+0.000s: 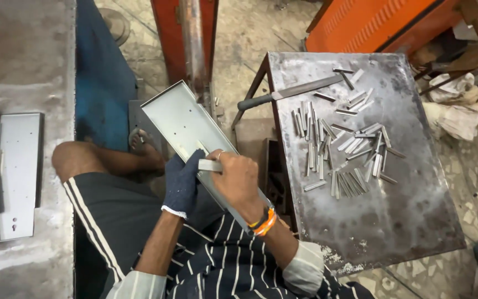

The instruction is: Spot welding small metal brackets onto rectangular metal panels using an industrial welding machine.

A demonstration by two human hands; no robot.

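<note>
I see the left hand (182, 182), gloved, gripping the metal tray (186, 123) from below. The right hand (238, 180) pinches a small metal strip (210, 165) against the tray's edge. Right of that grip, loose strips (341, 147) lie on the metal table (399, 216).

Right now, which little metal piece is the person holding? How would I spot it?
Find the long grey metal tray over the person's lap. Near its lower end, the bare right hand pinches a small metal strip. Unlike the loose strips on the side table, it is held.
</note>
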